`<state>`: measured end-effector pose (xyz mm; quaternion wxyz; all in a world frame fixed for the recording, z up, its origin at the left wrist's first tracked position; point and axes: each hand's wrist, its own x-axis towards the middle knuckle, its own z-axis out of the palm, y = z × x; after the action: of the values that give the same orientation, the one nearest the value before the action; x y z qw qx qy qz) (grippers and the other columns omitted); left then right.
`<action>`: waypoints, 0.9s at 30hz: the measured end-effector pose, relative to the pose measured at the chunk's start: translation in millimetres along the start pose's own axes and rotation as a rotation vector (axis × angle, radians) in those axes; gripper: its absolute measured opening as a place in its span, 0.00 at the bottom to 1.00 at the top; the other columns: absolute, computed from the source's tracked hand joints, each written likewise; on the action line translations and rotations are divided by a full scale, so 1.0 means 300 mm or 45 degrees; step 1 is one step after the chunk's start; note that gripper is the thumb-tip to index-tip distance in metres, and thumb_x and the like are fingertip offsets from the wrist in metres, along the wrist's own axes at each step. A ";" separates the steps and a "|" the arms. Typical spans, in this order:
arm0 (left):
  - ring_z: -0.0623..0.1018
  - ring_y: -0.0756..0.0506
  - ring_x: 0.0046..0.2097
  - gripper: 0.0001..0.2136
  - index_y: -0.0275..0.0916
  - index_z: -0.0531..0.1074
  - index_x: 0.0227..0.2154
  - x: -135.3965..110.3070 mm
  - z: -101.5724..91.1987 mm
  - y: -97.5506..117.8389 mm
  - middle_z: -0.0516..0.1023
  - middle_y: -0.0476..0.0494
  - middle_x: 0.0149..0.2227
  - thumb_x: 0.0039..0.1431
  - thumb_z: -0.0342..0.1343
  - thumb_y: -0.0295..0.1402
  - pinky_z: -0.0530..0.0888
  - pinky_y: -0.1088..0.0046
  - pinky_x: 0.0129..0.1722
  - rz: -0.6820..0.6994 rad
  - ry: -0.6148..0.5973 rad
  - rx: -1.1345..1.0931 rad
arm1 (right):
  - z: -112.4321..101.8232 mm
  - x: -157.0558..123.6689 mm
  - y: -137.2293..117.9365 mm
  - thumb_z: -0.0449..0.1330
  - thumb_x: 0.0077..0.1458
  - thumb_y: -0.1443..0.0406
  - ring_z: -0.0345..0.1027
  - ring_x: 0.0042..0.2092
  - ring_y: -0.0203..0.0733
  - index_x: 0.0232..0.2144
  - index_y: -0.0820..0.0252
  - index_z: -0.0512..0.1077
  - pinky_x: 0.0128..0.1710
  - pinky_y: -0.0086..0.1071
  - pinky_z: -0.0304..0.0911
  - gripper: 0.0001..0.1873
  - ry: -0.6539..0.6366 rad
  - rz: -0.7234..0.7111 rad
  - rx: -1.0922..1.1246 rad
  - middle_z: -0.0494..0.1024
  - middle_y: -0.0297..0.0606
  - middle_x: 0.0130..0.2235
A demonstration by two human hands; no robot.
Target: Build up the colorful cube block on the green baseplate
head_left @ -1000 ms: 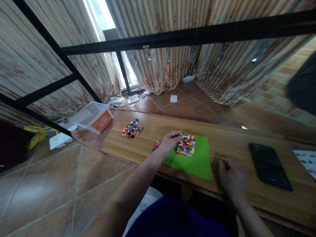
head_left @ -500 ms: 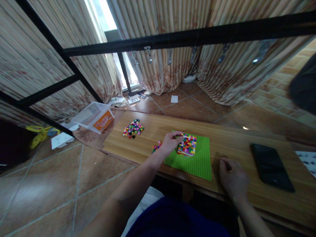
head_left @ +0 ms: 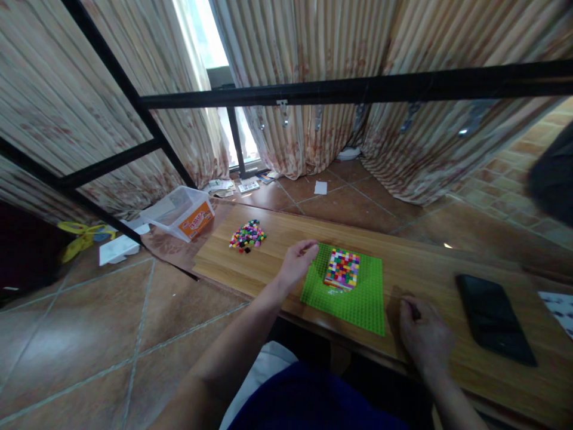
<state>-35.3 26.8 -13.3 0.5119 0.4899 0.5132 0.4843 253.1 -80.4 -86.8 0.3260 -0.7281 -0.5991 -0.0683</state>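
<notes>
A square block of small multicoloured toy bricks (head_left: 342,267) sits on a green studded baseplate (head_left: 369,298) on the wooden table. My left hand (head_left: 298,261) hovers at the plate's left edge, apart from the block. Its thumb and fingers are drawn together, and whatever may be between them is hidden. To the right of the plate, my right hand (head_left: 425,331) rests on the table, loosely curled into a fist with nothing visible in it. A heap of loose bricks (head_left: 248,235) lies on the table to the left.
A black phone-like device (head_left: 495,318) lies on the right of the table (head_left: 416,263), with a patterned sheet (head_left: 557,307) beyond it. A clear plastic box (head_left: 179,212) with an orange label stands past the left end. A black metal rail (head_left: 322,94) crosses in front of the curtains.
My left hand has drawn back leftward from the brick block's upper left corner, and now covers the spot where a smaller group of bricks showed. My right hand stays put. The view has shifted slightly.
</notes>
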 end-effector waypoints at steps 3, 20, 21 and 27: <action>0.74 0.51 0.30 0.09 0.36 0.80 0.38 -0.007 -0.108 -0.015 0.79 0.47 0.30 0.57 0.59 0.31 0.71 0.79 0.32 0.025 0.170 0.141 | 0.002 0.000 0.005 0.51 0.62 0.56 0.69 0.33 0.44 0.36 0.62 0.77 0.32 0.33 0.58 0.19 0.004 -0.011 0.009 0.79 0.45 0.35; 0.77 0.44 0.44 0.12 0.40 0.80 0.36 -0.027 -0.184 -0.055 0.79 0.42 0.42 0.64 0.50 0.25 0.72 0.69 0.50 0.335 -0.212 1.340 | -0.009 0.001 0.004 0.50 0.61 0.55 0.70 0.33 0.47 0.37 0.63 0.77 0.31 0.34 0.59 0.21 -0.030 0.034 -0.043 0.79 0.46 0.34; 0.77 0.44 0.43 0.12 0.40 0.79 0.34 -0.023 -0.183 -0.055 0.78 0.41 0.40 0.64 0.50 0.25 0.72 0.69 0.49 0.319 -0.223 1.369 | -0.009 0.001 0.005 0.50 0.61 0.55 0.70 0.33 0.47 0.37 0.62 0.77 0.31 0.34 0.59 0.21 -0.033 0.036 -0.044 0.79 0.46 0.34; 0.76 0.45 0.39 0.12 0.38 0.77 0.31 -0.035 -0.176 -0.048 0.77 0.43 0.35 0.64 0.49 0.25 0.72 0.70 0.45 0.276 -0.086 1.237 | -0.006 -0.001 0.010 0.50 0.61 0.55 0.70 0.33 0.48 0.37 0.62 0.77 0.32 0.36 0.60 0.20 -0.047 0.016 -0.018 0.79 0.48 0.36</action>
<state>-88.3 15.8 -26.7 0.1877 0.7376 0.6089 0.2236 256.4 -82.1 -86.7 0.3102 -0.7354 -0.5998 -0.0572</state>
